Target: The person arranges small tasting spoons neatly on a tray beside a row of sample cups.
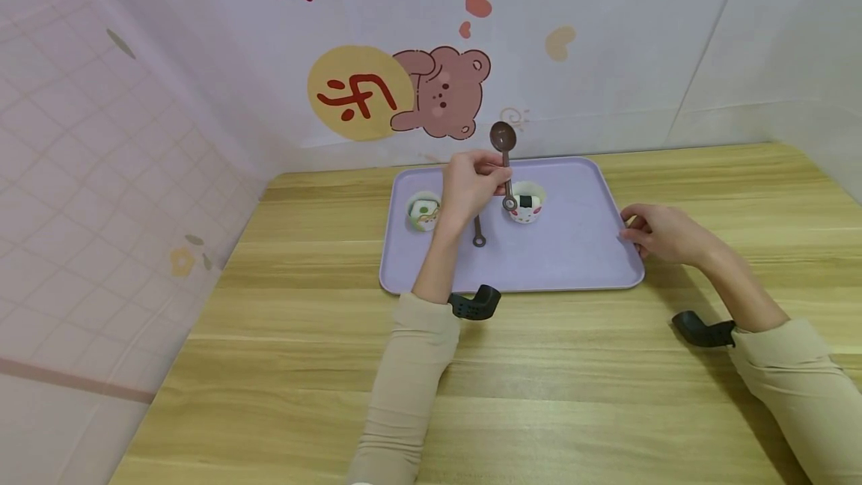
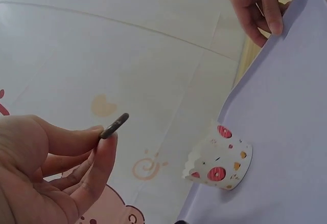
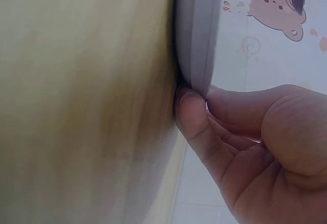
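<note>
My left hand (image 1: 468,184) pinches a brown measuring spoon (image 1: 503,138) between thumb and fingers, above the lavender tray (image 1: 572,260). Its bowl points up and the ringed end of its handle points down. In the left wrist view the spoon (image 2: 115,126) shows as a short dark end past the fingertips. At the tray's right edge, my right hand (image 1: 663,233) grips the rim between thumb and fingers. Behind the spoon's ring stands a patterned paper cup (image 1: 525,215) with a white and black piece in it. A second brown spoon (image 1: 479,236) lies on the tray, partly hidden by my left hand.
Another paper cup (image 1: 424,217), with a white and green piece inside, stands at the tray's left, beside my left forearm. The tray rests on a wooden table (image 1: 539,395) near its back edge. A wall sheet (image 1: 606,36) with a bear print rises behind.
</note>
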`<control>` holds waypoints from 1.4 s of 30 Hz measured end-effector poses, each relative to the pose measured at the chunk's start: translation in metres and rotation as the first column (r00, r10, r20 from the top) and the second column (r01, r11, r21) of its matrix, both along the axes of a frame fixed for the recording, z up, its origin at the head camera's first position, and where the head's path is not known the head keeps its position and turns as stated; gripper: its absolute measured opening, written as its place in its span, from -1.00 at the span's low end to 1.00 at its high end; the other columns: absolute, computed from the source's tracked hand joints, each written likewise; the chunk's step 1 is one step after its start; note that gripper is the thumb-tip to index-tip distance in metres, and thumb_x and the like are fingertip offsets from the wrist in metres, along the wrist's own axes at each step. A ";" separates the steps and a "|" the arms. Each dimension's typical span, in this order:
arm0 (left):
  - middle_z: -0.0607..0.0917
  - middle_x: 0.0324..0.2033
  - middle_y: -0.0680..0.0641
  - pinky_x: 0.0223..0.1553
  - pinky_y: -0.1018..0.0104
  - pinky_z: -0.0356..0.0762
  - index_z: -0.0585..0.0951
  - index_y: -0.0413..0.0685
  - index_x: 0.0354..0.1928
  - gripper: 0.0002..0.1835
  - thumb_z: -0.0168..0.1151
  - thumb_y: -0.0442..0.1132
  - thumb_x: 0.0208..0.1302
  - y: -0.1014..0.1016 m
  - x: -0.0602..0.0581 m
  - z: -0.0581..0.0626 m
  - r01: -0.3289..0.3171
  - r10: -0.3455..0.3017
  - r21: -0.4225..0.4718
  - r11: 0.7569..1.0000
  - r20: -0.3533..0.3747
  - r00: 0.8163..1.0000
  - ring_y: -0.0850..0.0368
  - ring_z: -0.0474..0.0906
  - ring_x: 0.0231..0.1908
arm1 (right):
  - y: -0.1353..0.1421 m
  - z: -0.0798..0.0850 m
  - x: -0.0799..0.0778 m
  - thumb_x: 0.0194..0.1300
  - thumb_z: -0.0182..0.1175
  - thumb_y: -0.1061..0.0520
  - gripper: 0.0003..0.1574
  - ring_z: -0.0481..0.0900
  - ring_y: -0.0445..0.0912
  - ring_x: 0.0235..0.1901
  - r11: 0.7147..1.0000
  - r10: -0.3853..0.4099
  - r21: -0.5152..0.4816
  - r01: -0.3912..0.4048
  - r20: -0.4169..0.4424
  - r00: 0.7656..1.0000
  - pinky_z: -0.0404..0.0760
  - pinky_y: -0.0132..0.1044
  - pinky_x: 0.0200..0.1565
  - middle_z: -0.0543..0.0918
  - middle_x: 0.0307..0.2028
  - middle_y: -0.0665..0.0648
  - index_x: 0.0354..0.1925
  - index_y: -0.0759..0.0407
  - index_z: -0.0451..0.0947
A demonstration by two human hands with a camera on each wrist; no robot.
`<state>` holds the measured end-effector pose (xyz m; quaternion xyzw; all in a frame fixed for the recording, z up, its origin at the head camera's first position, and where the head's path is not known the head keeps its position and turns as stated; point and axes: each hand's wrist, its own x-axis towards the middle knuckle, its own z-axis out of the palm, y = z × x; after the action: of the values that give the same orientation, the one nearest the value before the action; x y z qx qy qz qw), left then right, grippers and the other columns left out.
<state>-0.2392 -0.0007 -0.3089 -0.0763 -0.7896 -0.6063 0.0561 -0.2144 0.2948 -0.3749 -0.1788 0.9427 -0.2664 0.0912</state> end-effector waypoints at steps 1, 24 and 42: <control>0.68 -0.49 -0.12 -0.48 0.38 0.59 0.62 -0.30 -0.28 -0.85 0.30 -0.39 0.08 0.002 0.000 0.000 0.001 -0.001 0.008 1.000 -0.001 1.000 0.14 0.62 -0.58 | 0.000 0.000 0.000 0.28 0.10 0.28 -0.67 0.56 -0.12 -0.56 1.000 -0.001 -0.003 0.001 0.003 1.000 0.55 -0.32 -0.52 0.62 -0.42 0.21 -0.07 0.50 0.35; 0.69 -0.55 -0.04 -0.55 0.31 0.58 0.64 -0.23 -0.27 -0.83 0.34 -0.34 0.06 0.037 -0.002 -0.013 -0.039 0.038 0.030 0.999 0.035 0.999 0.19 0.60 -0.67 | 0.000 0.002 0.000 0.28 0.10 0.27 -0.68 0.56 -0.13 -0.57 1.000 0.002 0.012 -0.002 -0.014 1.000 0.54 -0.34 -0.52 0.62 -0.43 0.19 -0.07 0.49 0.36; 0.67 -0.61 -0.03 -0.58 0.29 0.59 0.66 -0.21 -0.33 -0.88 0.35 -0.36 0.04 0.063 -0.002 -0.028 -0.081 0.077 0.104 0.991 0.044 0.996 0.22 0.58 -0.71 | 0.000 0.002 0.000 0.28 0.09 0.27 -0.67 0.57 -0.12 -0.56 1.000 -0.002 0.010 0.002 0.001 1.000 0.55 -0.32 -0.52 0.62 -0.41 0.21 -0.05 0.50 0.35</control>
<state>-0.2412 0.0626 -0.3369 -0.0298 -0.7598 -0.6459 0.0682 -0.2145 0.2950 -0.3728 -0.1773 0.9442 -0.2619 0.0923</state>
